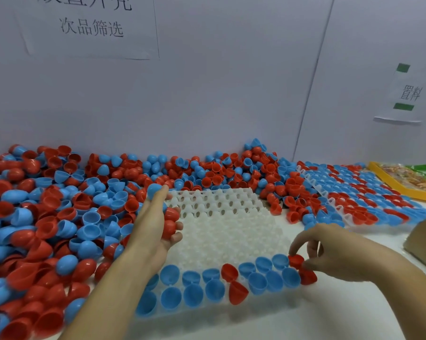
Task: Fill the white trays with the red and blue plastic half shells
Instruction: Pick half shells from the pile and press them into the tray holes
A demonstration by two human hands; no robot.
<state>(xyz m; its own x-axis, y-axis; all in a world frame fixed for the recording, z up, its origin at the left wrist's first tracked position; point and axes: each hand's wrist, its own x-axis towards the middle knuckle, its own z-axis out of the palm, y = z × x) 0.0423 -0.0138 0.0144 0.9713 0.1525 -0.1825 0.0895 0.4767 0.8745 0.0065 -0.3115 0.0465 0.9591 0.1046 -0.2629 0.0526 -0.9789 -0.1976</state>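
A factory sorting bench: heaped half shells (59, 217), taped wall signs (91, 25).

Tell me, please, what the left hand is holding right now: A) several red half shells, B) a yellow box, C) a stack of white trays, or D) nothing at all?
A: the left hand cradles several red half shells in its curled fingers over the white tray.

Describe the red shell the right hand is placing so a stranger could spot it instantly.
Start at the white tray in the middle of the table and follow its filled near rows to the right end. There the right hand pinches a red half shell; it is the only red piece beside the blue half shells that fingers touch.
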